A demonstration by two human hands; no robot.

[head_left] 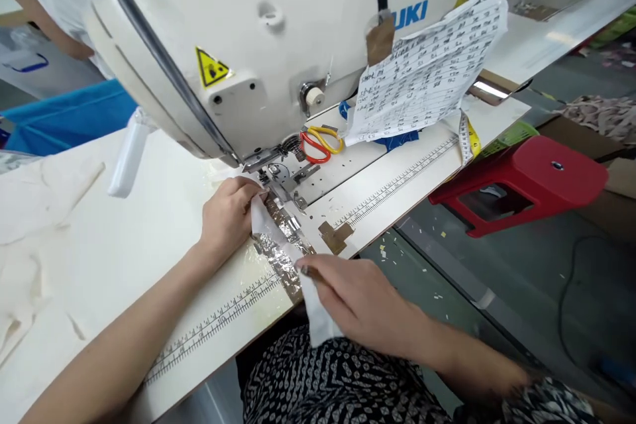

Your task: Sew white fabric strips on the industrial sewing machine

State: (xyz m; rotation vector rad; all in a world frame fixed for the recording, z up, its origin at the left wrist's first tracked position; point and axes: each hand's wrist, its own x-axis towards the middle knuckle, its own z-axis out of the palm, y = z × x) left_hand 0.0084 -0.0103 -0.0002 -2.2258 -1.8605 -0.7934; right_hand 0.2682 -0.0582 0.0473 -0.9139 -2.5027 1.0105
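The left hand [227,213] is curled nearly closed, pinching the far end of a white cloth [318,315] near the sewing machine [278,59]. The right hand [360,298] pinches it nearer, where it hangs past the surface's [163,222] near edge. Scissors [318,160] (red and yellow ones) lie farther right, by the machine.

The head view faces forward and down, near the sewing machine [278,59].

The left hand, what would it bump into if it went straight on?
The left hand would probably first meet the metal parts beneath the sewing machine; depth is unclear.
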